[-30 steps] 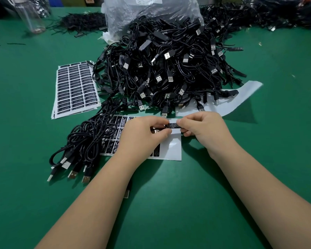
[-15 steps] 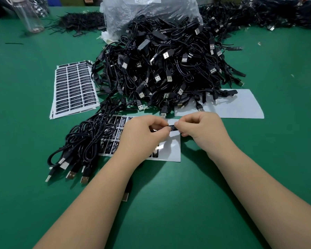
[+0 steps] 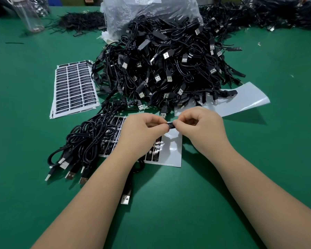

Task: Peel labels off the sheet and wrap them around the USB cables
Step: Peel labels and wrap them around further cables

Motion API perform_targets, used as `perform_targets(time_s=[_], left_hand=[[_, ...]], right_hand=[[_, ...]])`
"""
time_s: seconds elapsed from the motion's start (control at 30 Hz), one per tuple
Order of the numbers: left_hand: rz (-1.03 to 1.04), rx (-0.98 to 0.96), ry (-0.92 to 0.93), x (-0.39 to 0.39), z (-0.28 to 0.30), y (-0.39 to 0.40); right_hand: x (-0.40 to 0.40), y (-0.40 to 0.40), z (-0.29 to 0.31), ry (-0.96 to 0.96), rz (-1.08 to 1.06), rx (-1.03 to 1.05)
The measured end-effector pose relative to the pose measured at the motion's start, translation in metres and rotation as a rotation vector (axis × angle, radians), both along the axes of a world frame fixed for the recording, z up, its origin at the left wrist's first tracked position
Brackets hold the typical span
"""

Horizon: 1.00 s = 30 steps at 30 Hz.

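Observation:
A small black label [image 3: 171, 125] is pinched between my left hand [image 3: 142, 133] and my right hand [image 3: 203, 128], just above a half-used label sheet [image 3: 172, 151]. A black USB cable [image 3: 128, 187] runs from under my left wrist toward me, its metal plug lying on the green table. Whether the label wraps this cable is hidden by my fingers. A bundle of cables [image 3: 86, 146] lies to the left of the sheet. A large heap of black USB cables [image 3: 165, 69] fills the middle of the table.
A stack of full label sheets [image 3: 74, 88] lies at the left. An empty white backing sheet [image 3: 241, 101] curls up at the right. A clear plastic bag [image 3: 151, 13] stands behind the heap, a clear bottle [image 3: 29, 17] at the far left.
Both hands have lifted slightly with the label and drawn closer together. The right end of the empty backing sheet has curled up from the table again.

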<state>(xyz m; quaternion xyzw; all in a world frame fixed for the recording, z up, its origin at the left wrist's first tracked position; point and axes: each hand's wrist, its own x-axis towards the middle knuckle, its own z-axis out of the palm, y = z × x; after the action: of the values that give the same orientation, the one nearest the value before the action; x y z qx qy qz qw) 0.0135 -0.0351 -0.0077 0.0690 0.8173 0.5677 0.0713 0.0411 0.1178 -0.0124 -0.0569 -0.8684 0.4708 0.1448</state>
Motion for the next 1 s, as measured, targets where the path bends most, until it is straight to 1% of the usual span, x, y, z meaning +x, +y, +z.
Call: perform_targets(time_s=[0.2, 0.37, 0.4, 0.47, 0.53, 0.57, 0.63, 0.7, 0.8, 1.0], left_hand=[[0.015, 0.025, -0.011, 0.000, 0.001, -0.001], [0.032, 0.063, -0.027, -0.001, 0.002, -0.003], [0.041, 0.073, -0.028, -0.001, 0.002, -0.003], [0.056, 0.096, -0.033, -0.001, 0.003, -0.003], [0.061, 0.115, -0.035, -0.001, 0.003, -0.004], [0.063, 0.126, -0.035, -0.001, 0.003, -0.004], [0.062, 0.143, -0.034, -0.001, 0.004, -0.003], [0.055, 0.153, -0.030, -0.001, 0.003, -0.003], [0.054, 0.175, -0.024, -0.001, 0.003, -0.004], [0.037, 0.177, -0.041, -0.003, 0.000, -0.004]], right_hand=[[-0.001, 0.003, -0.001, -0.015, -0.002, -0.025], [-0.006, 0.010, -0.002, -0.011, -0.109, -0.112], [-0.007, 0.013, -0.001, -0.004, -0.128, -0.154], [-0.007, 0.016, 0.001, 0.002, -0.140, -0.300], [-0.006, 0.017, 0.002, -0.003, -0.102, -0.413], [-0.005, 0.016, 0.003, -0.008, -0.066, -0.424], [-0.003, 0.014, 0.002, -0.009, 0.039, -0.390], [0.000, 0.012, 0.001, -0.004, 0.133, -0.290], [0.001, 0.009, 0.002, -0.003, 0.172, -0.137], [0.001, 0.011, 0.003, -0.036, 0.156, -0.158]])
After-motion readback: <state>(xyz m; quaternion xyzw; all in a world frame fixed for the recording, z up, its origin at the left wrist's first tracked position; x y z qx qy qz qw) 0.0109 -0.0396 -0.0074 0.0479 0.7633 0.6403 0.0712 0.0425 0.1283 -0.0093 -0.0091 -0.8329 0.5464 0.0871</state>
